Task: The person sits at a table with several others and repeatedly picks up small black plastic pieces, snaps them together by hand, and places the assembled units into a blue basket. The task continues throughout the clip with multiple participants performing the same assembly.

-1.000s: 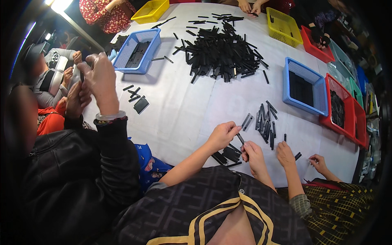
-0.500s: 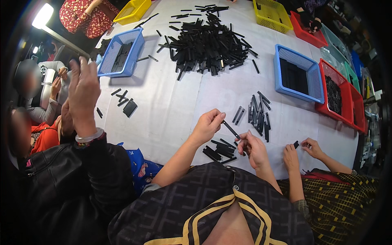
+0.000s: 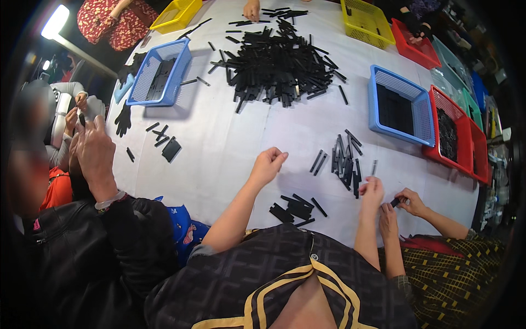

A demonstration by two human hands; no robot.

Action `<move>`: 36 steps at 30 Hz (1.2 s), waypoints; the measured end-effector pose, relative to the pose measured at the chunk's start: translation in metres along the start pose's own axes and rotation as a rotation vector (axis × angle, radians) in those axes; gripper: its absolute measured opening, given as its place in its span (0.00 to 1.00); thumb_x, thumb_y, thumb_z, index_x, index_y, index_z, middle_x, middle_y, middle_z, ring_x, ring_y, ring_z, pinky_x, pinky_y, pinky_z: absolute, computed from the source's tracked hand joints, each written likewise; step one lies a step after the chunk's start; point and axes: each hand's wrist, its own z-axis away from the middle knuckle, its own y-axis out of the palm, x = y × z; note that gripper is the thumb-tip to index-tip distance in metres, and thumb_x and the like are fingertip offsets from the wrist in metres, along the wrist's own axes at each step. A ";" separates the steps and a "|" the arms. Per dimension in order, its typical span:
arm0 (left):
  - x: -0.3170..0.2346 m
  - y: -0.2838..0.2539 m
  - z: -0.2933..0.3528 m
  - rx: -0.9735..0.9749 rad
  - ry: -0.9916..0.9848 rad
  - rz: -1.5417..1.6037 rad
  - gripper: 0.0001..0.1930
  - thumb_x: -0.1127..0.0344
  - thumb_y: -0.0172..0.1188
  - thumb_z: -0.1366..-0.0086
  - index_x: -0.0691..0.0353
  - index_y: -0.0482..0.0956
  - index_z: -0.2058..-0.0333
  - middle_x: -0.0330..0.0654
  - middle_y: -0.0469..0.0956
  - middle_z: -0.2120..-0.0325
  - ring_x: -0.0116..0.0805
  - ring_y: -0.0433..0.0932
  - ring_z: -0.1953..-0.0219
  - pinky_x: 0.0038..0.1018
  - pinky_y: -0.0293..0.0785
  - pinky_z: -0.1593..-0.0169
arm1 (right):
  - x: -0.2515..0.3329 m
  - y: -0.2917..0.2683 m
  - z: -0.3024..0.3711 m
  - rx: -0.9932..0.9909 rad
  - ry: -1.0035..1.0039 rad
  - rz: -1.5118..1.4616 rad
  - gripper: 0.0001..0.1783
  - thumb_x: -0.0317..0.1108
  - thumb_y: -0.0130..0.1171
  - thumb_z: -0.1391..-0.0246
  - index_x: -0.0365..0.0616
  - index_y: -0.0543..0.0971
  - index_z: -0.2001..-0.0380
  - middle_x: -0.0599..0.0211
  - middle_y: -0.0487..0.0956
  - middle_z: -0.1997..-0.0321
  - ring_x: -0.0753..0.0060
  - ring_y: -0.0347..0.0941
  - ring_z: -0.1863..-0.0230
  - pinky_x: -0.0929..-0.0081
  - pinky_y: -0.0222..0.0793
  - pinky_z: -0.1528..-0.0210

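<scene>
My left hand hovers over the white table with thumb and fingers pinched together and nothing visible in them. Farther right, my right hand grips a narrow dark strip by its lower end; the strip points away from me. Just left of that hand lies a loose group of black strips, with a separate pair of strips beside it. Close to my body is a smaller cluster of black pieces, and a single black strip lies at its right side.
A big heap of black strips covers the far middle. Blue baskets stand left and right, red baskets beyond the right one. Co-workers' hands are at both sides; another hand reaches in at the far edge.
The strip stretched between my hands is gone from there. My right hand has moved right and now holds a strip; my left has drawn slightly left. A co-worker's hand has appeared at the far edge.
</scene>
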 end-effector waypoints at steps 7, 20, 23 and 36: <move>0.005 -0.091 -0.093 -0.601 -0.018 -0.563 0.12 0.59 0.61 0.47 0.59 0.73 0.67 0.43 0.76 0.74 0.42 0.75 0.69 0.34 0.70 0.65 | -0.055 -0.040 -0.062 -0.304 -0.201 0.641 0.14 0.41 0.54 0.49 0.41 0.79 0.69 0.64 0.73 0.80 0.72 0.68 0.78 0.74 0.63 0.72; -0.021 -0.056 -0.066 -0.536 0.173 -0.438 0.10 0.64 0.63 0.49 0.63 0.74 0.75 0.40 0.74 0.84 0.37 0.74 0.80 0.30 0.70 0.74 | 0.016 0.026 0.005 0.170 -0.197 0.314 0.14 0.31 0.56 0.51 0.43 0.77 0.59 0.64 0.73 0.67 0.72 0.68 0.64 0.75 0.65 0.63; -0.059 -0.006 -0.002 -0.301 0.351 -0.280 0.08 0.69 0.64 0.50 0.64 0.73 0.75 0.40 0.72 0.84 0.32 0.71 0.83 0.25 0.68 0.77 | 0.056 0.071 0.042 0.487 -0.226 0.019 0.12 0.29 0.52 0.46 0.36 0.76 0.59 0.64 0.75 0.62 0.78 0.69 0.64 0.80 0.65 0.62; -0.098 0.012 0.061 0.169 0.281 0.133 0.08 0.67 0.56 0.40 0.65 0.70 0.74 0.33 0.70 0.84 0.19 0.71 0.78 0.17 0.65 0.76 | 0.097 0.086 0.077 0.710 0.138 -0.377 0.14 0.36 0.42 0.39 0.40 0.70 0.74 0.75 0.66 0.79 0.82 0.59 0.75 0.82 0.57 0.69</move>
